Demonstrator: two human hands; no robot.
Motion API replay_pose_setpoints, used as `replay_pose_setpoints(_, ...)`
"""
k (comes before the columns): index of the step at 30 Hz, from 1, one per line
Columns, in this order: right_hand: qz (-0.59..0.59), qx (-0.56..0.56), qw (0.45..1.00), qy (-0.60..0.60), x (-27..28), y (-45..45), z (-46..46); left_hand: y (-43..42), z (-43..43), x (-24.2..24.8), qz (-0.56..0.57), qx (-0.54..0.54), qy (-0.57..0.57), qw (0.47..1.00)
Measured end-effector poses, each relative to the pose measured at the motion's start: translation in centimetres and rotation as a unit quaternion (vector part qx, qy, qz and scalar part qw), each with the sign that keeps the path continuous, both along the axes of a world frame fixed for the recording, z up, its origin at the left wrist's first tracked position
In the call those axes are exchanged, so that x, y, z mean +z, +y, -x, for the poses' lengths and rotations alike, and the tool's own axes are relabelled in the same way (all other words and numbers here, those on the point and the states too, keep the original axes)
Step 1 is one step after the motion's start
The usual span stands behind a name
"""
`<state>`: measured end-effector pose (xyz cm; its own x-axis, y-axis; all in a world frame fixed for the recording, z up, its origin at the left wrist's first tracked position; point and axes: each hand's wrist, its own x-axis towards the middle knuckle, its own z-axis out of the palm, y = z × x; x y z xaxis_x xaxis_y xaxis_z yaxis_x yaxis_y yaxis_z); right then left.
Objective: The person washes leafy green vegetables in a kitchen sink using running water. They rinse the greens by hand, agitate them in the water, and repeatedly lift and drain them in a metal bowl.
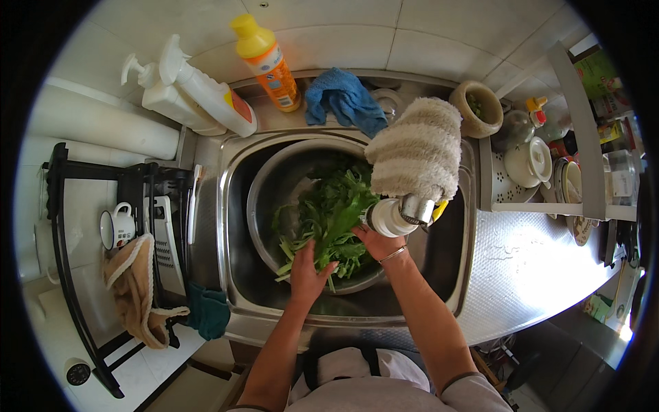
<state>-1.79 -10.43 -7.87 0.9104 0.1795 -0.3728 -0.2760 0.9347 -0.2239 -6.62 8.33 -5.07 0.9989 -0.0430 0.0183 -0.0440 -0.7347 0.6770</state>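
Leafy green vegetables (340, 206) with pale stems lie in a large round steel basin (262, 175), which stands inside a stainless steel sink (225, 247). My left hand (308, 273) is at the lower left of the greens, thumb and fingers apart around the stems; whether it grips them is unclear. My right hand (381, 243), with a bracelet at its wrist, is at the right side of the greens, its fingertips partly hidden beside the white faucet head (389, 217). A striped fluffy cloth (417, 147) covers the faucet above the basin's right side.
Behind the sink stand spray and pump bottles (211, 98), an orange bottle with a yellow cap (273, 72), a blue cloth (342, 100) and a stone mortar (476, 109). A black rack (64, 247) is at left, a dish shelf (545, 207) at right above a metal counter (515, 273).
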Motion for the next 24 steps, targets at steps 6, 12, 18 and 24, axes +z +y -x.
replay_pose_setpoints(6,0.113,0.050,0.991,0.054,1.4,0.5,0.3,-1.1,-3.4,1.1,0.324,0.132,0.152,0.925)
replay_pose_setpoints(12,0.210,0.016,0.977,0.025,2.4,0.9,0.7,-3.7,-7.2,3.5,0.396,0.084,0.340,0.849)
replay_pose_setpoints(18,0.471,-0.013,0.881,0.034,0.6,-1.0,0.6,-5.0,-7.3,1.7,0.441,0.112,0.238,0.858)
replay_pose_setpoints(24,0.622,0.003,0.776,-0.100,4.6,0.7,0.3,-5.6,-7.1,3.5,0.520,0.200,0.295,0.776)
